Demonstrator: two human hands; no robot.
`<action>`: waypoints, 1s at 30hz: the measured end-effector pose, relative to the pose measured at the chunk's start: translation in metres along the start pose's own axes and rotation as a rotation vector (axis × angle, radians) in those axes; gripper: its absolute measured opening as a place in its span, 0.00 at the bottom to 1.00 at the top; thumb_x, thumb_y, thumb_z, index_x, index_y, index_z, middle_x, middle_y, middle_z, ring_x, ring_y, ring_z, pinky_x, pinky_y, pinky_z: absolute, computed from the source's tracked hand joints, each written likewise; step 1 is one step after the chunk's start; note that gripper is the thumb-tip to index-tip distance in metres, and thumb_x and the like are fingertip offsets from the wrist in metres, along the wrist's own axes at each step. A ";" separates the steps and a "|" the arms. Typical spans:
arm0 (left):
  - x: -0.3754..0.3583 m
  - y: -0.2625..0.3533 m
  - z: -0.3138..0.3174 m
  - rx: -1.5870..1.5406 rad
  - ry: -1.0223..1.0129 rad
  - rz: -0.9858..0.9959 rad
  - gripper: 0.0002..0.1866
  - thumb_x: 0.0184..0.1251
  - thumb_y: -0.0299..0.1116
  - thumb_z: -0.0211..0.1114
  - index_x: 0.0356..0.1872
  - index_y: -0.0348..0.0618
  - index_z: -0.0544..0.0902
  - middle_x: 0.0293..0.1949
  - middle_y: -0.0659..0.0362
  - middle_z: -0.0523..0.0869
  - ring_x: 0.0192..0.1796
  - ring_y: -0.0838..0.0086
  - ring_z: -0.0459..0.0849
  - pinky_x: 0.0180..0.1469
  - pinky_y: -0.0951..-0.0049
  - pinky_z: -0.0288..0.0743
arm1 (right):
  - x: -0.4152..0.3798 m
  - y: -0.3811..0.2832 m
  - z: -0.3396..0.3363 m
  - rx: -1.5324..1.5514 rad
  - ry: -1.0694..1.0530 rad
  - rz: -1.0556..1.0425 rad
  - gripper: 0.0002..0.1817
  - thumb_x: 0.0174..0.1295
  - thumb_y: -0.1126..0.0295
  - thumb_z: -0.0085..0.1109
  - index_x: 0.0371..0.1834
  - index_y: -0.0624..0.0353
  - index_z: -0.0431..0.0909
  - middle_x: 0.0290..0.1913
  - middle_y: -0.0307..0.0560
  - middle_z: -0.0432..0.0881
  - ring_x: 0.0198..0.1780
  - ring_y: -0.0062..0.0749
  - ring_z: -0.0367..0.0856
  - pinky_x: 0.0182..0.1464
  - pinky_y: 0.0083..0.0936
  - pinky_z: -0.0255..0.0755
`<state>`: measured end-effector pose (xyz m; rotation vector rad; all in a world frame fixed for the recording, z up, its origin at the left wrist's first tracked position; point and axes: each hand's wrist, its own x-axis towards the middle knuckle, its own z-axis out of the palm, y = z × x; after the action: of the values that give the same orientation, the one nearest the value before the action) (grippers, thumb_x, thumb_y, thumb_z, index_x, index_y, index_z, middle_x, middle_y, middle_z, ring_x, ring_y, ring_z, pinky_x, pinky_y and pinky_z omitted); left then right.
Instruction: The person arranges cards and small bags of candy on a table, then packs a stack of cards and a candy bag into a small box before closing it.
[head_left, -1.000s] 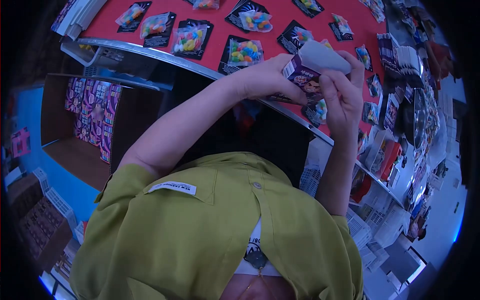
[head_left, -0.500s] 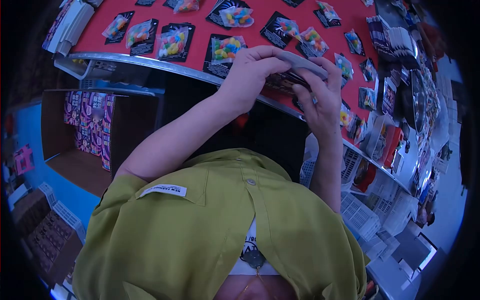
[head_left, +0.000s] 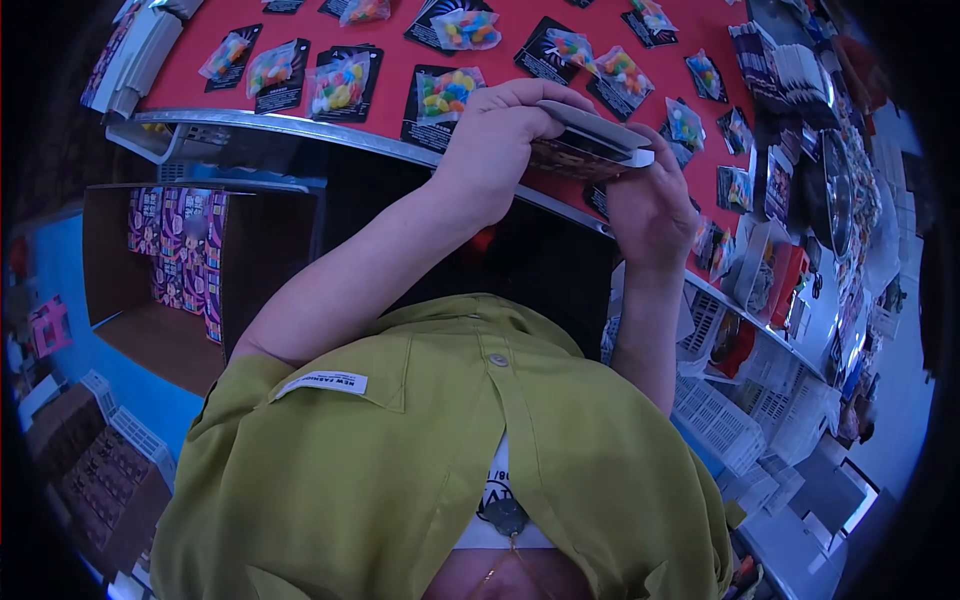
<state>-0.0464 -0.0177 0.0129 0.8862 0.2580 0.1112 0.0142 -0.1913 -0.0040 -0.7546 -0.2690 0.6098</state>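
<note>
a: what are the hands doing?

b: they are handling a small printed box (head_left: 570, 161) — a grey flap (head_left: 592, 121) is standing up on its far side, so i think they are working at its open end.

a: where is the box?

b: it is hanging between the two hands, up over the near edge of the red table (head_left: 396, 50).

a: how is each hand holding on?

b: the left hand (head_left: 492, 142) is pinching the left end, with its fingers curling over the far side. the right hand (head_left: 655, 215) is touching the right end, but some fingers are hiding, so i cannot tell how tight it is.

a: what is the next move calling for?

b: i guess it is calling for soft fingers and a steady left hand — the card is looking thin and could bend.

a: what is lying around?

b: little bags of bright sweets (head_left: 336, 85) are lying on black cards (head_left: 540, 56) farther back. on the left, a brown carton (head_left: 150, 335) is holding purple boxes (head_left: 185, 245).
</note>
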 end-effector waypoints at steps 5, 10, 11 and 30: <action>-0.002 0.001 0.000 0.099 -0.062 -0.011 0.18 0.60 0.19 0.45 0.45 0.36 0.82 0.43 0.53 0.85 0.48 0.70 0.84 0.55 0.71 0.76 | -0.001 0.004 -0.006 -0.012 0.062 -0.027 0.17 0.61 0.78 0.51 0.54 0.67 0.74 0.50 0.51 0.79 0.56 0.36 0.75 0.63 0.32 0.62; -0.003 0.004 -0.005 0.092 -0.151 -0.047 0.17 0.62 0.20 0.46 0.48 0.36 0.81 0.45 0.53 0.84 0.50 0.70 0.83 0.58 0.70 0.74 | 0.001 -0.001 -0.004 0.014 0.143 0.111 0.14 0.54 0.81 0.53 0.45 0.65 0.77 0.45 0.49 0.80 0.49 0.31 0.77 0.57 0.28 0.66; -0.004 0.003 -0.007 0.126 -0.187 -0.035 0.17 0.63 0.21 0.47 0.49 0.36 0.81 0.46 0.53 0.84 0.51 0.69 0.82 0.58 0.70 0.74 | 0.000 -0.001 -0.002 0.009 0.151 0.090 0.14 0.54 0.81 0.53 0.45 0.65 0.77 0.45 0.49 0.80 0.49 0.31 0.77 0.57 0.28 0.66; 0.011 0.013 -0.035 1.248 -0.553 0.863 0.17 0.55 0.28 0.68 0.48 0.40 0.82 0.41 0.53 0.85 0.42 0.64 0.85 0.39 0.71 0.79 | -0.010 -0.005 0.009 -1.655 -0.089 -0.837 0.12 0.50 0.71 0.68 0.39 0.56 0.82 0.39 0.39 0.82 0.41 0.31 0.76 0.47 0.28 0.62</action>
<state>-0.0446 0.0195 0.0000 2.1759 -0.6865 0.5264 0.0042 -0.1956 0.0055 -2.0144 -1.1557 -0.5632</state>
